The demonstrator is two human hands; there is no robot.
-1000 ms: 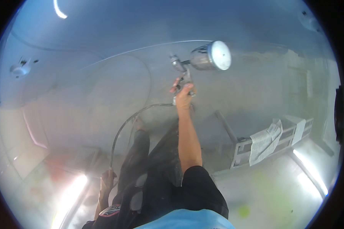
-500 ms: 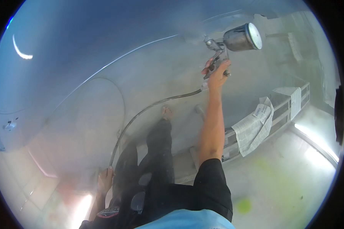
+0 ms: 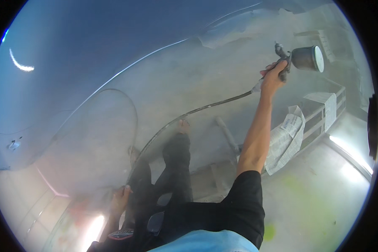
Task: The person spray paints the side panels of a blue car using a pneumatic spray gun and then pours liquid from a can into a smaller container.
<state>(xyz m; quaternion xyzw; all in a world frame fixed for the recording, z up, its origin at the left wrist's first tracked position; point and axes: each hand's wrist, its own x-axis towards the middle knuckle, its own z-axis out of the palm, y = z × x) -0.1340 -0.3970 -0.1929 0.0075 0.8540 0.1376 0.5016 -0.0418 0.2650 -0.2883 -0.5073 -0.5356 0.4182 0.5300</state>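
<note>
My right hand (image 3: pixel 274 77) is raised at arm's length in the upper right and grips a spray gun (image 3: pixel 300 59) with a grey metal cup. The gun sits next to the lower edge of a large glossy blue car body panel (image 3: pixel 96 54) that fills the upper left. A dark air hose (image 3: pixel 185 115) runs from the gun down toward my left side. My left hand (image 3: pixel 120 200) hangs low beside my dark trousers, closed around the hose. My bare feet show on the floor below.
A rack (image 3: pixel 323 113) draped with sheets of newspaper (image 3: pixel 286 138) stands at the right. The pale floor (image 3: pixel 315 197) has green and red paint stains. A hazy mist hangs in the air. A bright light reflects low at the left.
My right hand has carried the spray gun rightward along the panel's lower edge. The view has swung, so the blue panel fills more of the upper left.
</note>
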